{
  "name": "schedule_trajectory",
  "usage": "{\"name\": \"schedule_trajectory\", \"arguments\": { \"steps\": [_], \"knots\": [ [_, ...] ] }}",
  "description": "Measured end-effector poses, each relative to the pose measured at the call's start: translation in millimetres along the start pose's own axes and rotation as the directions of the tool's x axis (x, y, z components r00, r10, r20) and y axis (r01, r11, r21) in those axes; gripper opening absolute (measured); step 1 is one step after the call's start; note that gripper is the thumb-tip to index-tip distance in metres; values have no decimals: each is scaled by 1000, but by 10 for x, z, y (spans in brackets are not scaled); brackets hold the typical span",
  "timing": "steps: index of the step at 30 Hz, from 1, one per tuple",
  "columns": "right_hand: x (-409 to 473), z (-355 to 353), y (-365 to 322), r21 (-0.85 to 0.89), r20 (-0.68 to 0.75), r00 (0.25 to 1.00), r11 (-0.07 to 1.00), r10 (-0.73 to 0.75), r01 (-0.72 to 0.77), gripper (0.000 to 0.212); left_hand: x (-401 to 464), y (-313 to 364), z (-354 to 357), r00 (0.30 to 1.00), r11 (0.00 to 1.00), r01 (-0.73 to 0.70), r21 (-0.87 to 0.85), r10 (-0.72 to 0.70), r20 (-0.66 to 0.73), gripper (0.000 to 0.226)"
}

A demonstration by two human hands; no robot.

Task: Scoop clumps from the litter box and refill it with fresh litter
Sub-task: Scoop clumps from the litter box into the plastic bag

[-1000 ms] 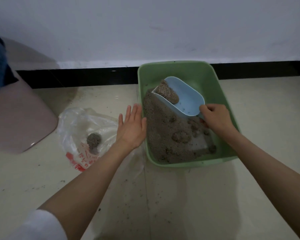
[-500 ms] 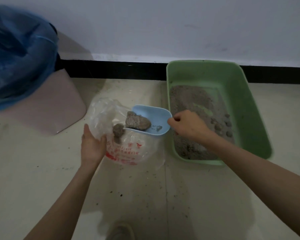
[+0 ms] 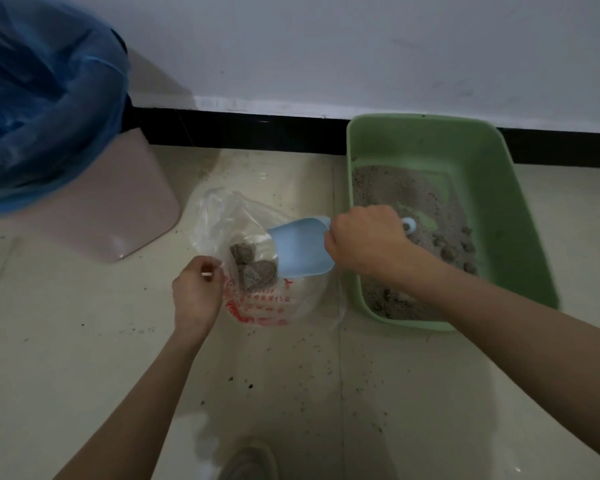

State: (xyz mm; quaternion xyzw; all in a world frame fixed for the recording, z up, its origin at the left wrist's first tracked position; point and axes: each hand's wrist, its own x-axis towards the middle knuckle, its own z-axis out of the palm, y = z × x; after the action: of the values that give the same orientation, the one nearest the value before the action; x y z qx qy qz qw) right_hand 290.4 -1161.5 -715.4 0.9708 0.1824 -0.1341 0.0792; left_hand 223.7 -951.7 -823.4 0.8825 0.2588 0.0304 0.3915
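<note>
A green litter box (image 3: 492, 188) stands on the floor at the right, holding grey litter with several dark clumps (image 3: 454, 244). My right hand (image 3: 364, 240) grips the handle of a light blue scoop (image 3: 298, 247), which is tipped mouth-down over a clear plastic bag (image 3: 260, 296) with red print. Two grey clumps (image 3: 253, 265) lie inside the bag. My left hand (image 3: 196, 292) pinches the bag's left edge and holds it open.
A pink bin (image 3: 94, 206) lined with a blue bag (image 3: 42, 102) stands at the left near the wall. Litter grains are scattered over the pale tile floor (image 3: 84, 358). A shoe tip (image 3: 250, 462) shows at the bottom edge.
The scoop went from the litter box over to the bag and tipped, and its clump dropped in beside the first. My left hand left the box rim and took the bag's edge.
</note>
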Motion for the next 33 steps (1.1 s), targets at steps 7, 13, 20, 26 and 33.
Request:
{"name": "schedule_trajectory", "arguments": {
  "steps": [7, 13, 20, 26, 33],
  "knots": [
    [-294, -34, 923, 438, -115, 958, 879, 262, -188, 34, -332, 469, 152, 926, 923, -377, 71, 378, 7, 35],
    [-721, 343, 1745, 431, 73, 876, 777, 476, -458, 33, -472, 1050, 784, 786, 882, -470, 45, 395, 477, 55],
    [-1110, 410, 2164, -32, 39, 821, 822, 570, -569, 24, -462, 1265, 1281, 775, 754, -563, 337, 341, 531, 64],
    [-1099, 623, 2106, -97, 125, 822, 832, 555, -547, 32, -507, 1265, 1317, 792, 678, -591, 437, 385, 475, 64],
    [-910, 961, 2082, 11, 114, 847, 852, 520, -524, 35, -503, 1271, 1321, 787, 670, -599, 438, 392, 477, 66]
  ]
}}
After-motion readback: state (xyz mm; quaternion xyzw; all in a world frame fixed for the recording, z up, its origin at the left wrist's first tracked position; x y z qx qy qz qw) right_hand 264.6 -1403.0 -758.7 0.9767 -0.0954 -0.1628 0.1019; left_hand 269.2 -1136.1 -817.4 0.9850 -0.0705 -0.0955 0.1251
